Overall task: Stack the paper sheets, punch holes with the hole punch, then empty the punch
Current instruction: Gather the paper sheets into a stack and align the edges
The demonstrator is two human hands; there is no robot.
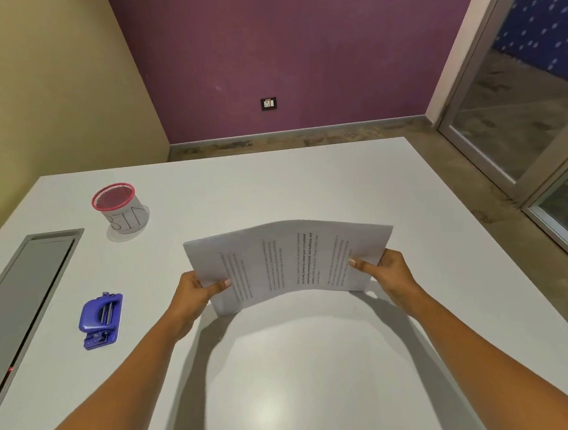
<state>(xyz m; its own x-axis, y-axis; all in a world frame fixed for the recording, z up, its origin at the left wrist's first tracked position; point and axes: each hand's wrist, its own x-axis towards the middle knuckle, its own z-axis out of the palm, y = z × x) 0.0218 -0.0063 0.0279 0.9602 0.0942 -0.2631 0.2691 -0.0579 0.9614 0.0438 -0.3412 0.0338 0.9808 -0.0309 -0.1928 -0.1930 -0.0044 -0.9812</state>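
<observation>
Risk: the paper sheets (288, 261) arch up in the middle, so their edges may not sit flush. If one end is let go first, the bundle could spring flat and fan out, and the punched holes would then not line up.
Second risk: pressing the two short ends harder toward each other could crease the bundle along the hump (a judgement from the bend alone).
Long axis: left to right across the view, from one grip to the other. The printed lines run across that axis, so the text reads sideways to the person.
Place: mid-surface (285, 364), over their own shadow; whether the near edge touches, I cannot tell.
Left grip (194, 296): pinches the left short end, thumb on top.
Right grip (389, 271): pinches the right short end the same way.
Hole punch (101, 320): blue, lying well to the left, untouched.
Bin (121, 208): red-rimmed cup, beyond the punch.
</observation>
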